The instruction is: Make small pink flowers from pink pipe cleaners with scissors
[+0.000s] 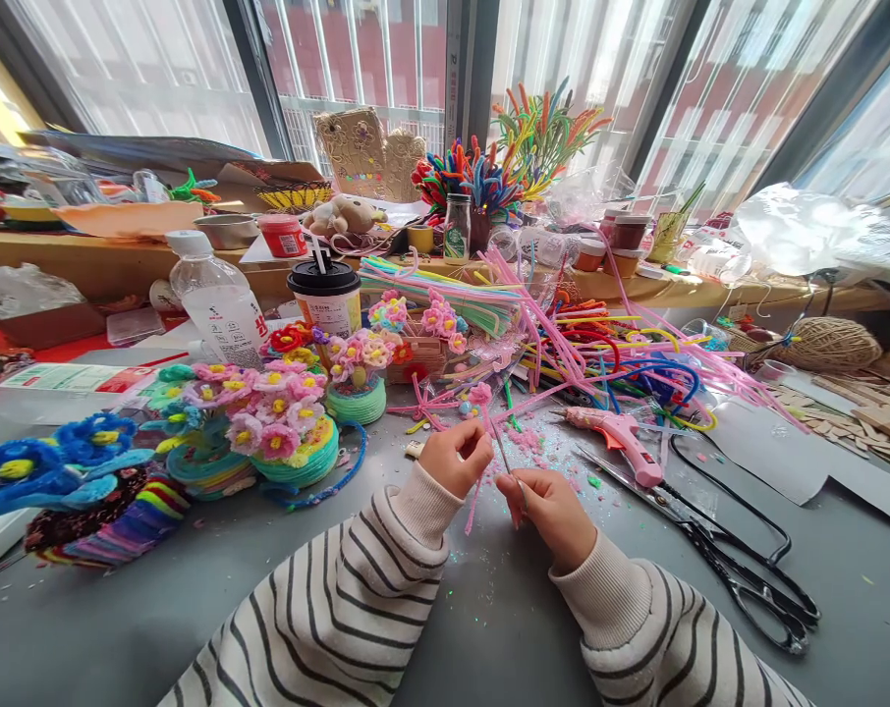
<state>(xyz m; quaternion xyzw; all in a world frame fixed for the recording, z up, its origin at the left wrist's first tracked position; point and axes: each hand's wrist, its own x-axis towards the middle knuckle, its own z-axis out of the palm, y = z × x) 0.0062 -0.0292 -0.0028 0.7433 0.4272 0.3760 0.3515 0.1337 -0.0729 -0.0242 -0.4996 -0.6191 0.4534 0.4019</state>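
Note:
My left hand (454, 458) is closed in a pinch around a pink pipe cleaner (472, 506), whose end hangs below the fingers. Held in my right hand (552, 509) is a small pair of metal scissors (502, 448), with slim blades pointing up and away beside the left fingertips. I cannot tell whether the blades touch the pipe cleaner. Just beyond the hands lie pink fuzzy scraps (531, 444) and a pink pipe-cleaner flower (480, 395). My right fingers partly hide the scissor handles.
Pipe-cleaner flower pots (296, 454) crowd the left, with a plastic bottle (220, 304) and lidded cup (325, 295) behind. Pink pipe cleaners (563, 344) spread across the back. On the right lie a pink glue gun (622, 442) and large black-handled scissors (740, 565).

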